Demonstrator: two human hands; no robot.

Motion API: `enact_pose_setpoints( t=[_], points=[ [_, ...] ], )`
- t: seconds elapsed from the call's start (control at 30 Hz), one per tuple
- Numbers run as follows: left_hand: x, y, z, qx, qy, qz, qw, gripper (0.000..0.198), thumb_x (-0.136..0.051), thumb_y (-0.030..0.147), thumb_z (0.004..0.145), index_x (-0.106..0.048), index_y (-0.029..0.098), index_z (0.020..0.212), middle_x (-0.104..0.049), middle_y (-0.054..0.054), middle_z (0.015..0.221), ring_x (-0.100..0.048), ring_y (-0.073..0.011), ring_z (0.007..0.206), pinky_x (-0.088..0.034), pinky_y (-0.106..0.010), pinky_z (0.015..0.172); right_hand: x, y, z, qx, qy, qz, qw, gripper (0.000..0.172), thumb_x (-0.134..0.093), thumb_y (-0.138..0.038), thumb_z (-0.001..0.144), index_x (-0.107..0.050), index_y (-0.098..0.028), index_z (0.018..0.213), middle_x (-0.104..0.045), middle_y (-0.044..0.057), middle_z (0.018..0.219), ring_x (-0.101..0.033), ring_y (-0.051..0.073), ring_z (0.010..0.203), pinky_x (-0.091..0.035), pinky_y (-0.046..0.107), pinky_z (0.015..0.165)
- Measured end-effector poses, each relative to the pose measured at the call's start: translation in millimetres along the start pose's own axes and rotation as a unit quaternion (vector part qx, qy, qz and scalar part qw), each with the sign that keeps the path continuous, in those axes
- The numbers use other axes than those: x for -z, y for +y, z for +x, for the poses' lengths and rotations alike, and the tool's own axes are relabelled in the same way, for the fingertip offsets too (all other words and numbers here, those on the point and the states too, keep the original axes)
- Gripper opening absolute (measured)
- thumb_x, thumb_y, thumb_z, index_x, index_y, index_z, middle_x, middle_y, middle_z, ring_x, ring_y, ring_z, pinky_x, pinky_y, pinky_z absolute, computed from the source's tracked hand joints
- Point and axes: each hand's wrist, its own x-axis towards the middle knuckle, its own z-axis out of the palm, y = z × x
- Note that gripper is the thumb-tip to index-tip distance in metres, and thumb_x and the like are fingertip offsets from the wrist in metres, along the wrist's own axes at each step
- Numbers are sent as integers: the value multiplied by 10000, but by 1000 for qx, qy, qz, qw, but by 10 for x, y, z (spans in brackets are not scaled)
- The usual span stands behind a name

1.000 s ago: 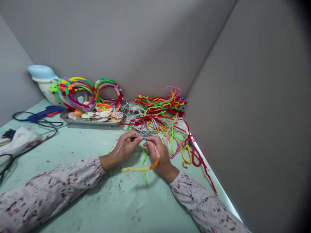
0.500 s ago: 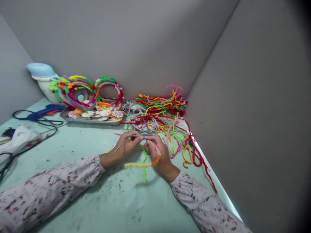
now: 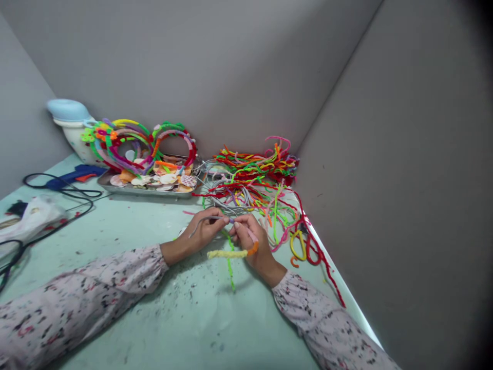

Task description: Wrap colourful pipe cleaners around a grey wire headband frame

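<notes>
Between my two hands is a partly wrapped headband (image 3: 227, 254), its curved length banded in yellow, orange and pink, with a bare grey end arching over my left hand. My left hand (image 3: 206, 229) is closed, thumb and finger pinching the grey part beside a short purple wrap. Close against it, my right hand (image 3: 255, 244) pinches the band at the purple and pink part. The yellow end points left, above the table. A bright green pipe cleaner (image 3: 230, 270) lies on the table below my hands, partly hidden behind the yellow end.
A metal tray (image 3: 148, 192) holds shells and several finished colourful headbands (image 3: 127, 141). To its right is a heap of pipe cleaners (image 3: 254, 167). Yellow-handled scissors (image 3: 297, 245) lie near the right edge. A blue glue gun (image 3: 75, 176), black cable (image 3: 87, 205) and white bottle (image 3: 77, 139) stand left.
The yellow end of the headband has swung up and a little right as the band turned in my fingers. Both hands keep their pinch at nearly the same place.
</notes>
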Motion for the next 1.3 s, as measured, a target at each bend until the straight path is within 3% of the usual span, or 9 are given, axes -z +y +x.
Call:
enact_pose_setpoints(
  t=[0.17,0.7,0.83,1.07,1.2,1.3],
  points=[
    [23,-26,6,-9,-18,-10,1000,297,-520,409,834,-579,162,678,-529,15,647,-465,-138,652,-355,-246,591,-14,26,1,-13,-11,15,1000,177,-480,-378,919,-546,-218,956,-627,1,764,-575,138,642,-438,243,550],
    [6,22,-6,66,-29,-42,997,274,-536,407,803,-572,172,667,-503,25,574,-432,-136,587,-307,-252,542,-17,18,0,-23,-14,15,1000,162,-492,-371,911,-554,-222,927,-621,-2,750,-565,138,632,-436,246,548],
    [-9,38,-8,47,-27,-75,996,269,-544,409,792,-577,168,677,-503,25,602,-428,-129,597,-321,-248,556,-4,-5,38,-55,1,70,996,145,-524,-349,879,-559,-210,900,-630,-7,727,-562,122,594,-434,230,527],
    [-38,11,-9,84,-39,-155,984,194,-513,321,782,-599,153,733,-443,42,536,-366,-103,488,-275,-229,470,49,41,158,-111,26,156,981,146,-568,-328,802,-564,-182,801,-646,-4,620,-534,90,468,-361,183,415],
    [-50,-42,-2,57,-22,-125,990,239,-515,299,815,-662,144,922,-528,21,612,-435,-112,546,-335,-223,511,65,20,180,-137,37,200,969,114,-590,-292,762,-562,-185,791,-639,-19,578,-519,75,430,-330,162,385],
    [-62,-75,9,10,-9,-93,996,215,-562,301,808,-677,143,897,-629,-26,778,-531,-135,699,-408,-227,619,74,8,189,-146,36,218,964,127,-606,-294,741,-558,-184,784,-643,-20,568,-519,75,415,-328,160,374]
  ],
)
